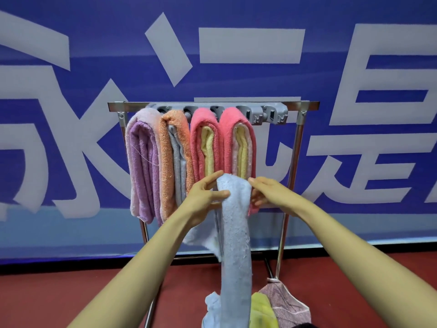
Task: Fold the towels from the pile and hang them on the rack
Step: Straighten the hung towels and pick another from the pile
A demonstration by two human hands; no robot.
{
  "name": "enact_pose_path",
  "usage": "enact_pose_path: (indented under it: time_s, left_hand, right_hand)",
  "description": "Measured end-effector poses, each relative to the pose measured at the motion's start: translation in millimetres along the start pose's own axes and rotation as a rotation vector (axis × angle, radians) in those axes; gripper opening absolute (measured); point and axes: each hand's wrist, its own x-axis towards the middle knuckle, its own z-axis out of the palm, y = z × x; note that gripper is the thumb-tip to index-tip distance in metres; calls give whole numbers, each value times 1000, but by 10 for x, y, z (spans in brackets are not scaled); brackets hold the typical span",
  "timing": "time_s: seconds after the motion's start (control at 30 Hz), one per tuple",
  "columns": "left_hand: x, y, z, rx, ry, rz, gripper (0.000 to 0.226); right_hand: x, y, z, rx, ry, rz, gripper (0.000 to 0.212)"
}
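A long light-blue towel [236, 233] hangs folded from between my hands, its lower end reaching the pile [272, 308] at the bottom. My left hand [205, 197] pinches its top fold from the left, thumb laid across the cloth. My right hand [267, 192] holds the same fold from the right, fingers partly hidden behind the towel. Both hands are just in front of the metal rack [298, 143]. On it hang a purple towel [142, 166], an orange towel [169, 159], and two pink-and-yellow towels [203, 143], [238, 138].
A grey clip bar [269, 113] runs along the rack's top rail, with bare clips at its right end. The pile holds yellow-green and pinkish cloth on the red floor [71, 294]. A blue banner wall [236, 55] stands behind the rack.
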Motion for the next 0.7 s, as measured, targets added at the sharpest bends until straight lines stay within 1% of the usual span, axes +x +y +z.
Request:
enact_pose_path:
  time_s: [0.1, 0.23, 0.33, 0.43, 0.53, 0.63, 0.7]
  left_hand:
    - [13, 39, -44, -65, 21, -19, 64]
    - [0, 109, -98, -138, 7, -60, 69]
    - [-1, 126, -122, -157, -34, -88, 72]
    - [16, 174, -119, -188, -50, -103, 68]
    - [30, 248, -116, -162, -55, -76, 65]
    - [38, 292, -166, -94, -27, -46, 69]
    - [48, 309, -207, -94, -20, -34, 68]
  right_hand:
    - [59, -7, 66, -1, 31, -35, 38]
    - [98, -8, 99, -15, 25, -33, 53]
    - [95, -48, 107, 84, -5, -64, 57]
    - [106, -72, 121, 61, -13, -90, 62]
    - [100, -113, 164, 171, 7, -113, 58]
    - [71, -188, 173, 287, 126, -190, 48]
    - [60, -226, 155, 344, 153, -207, 45]
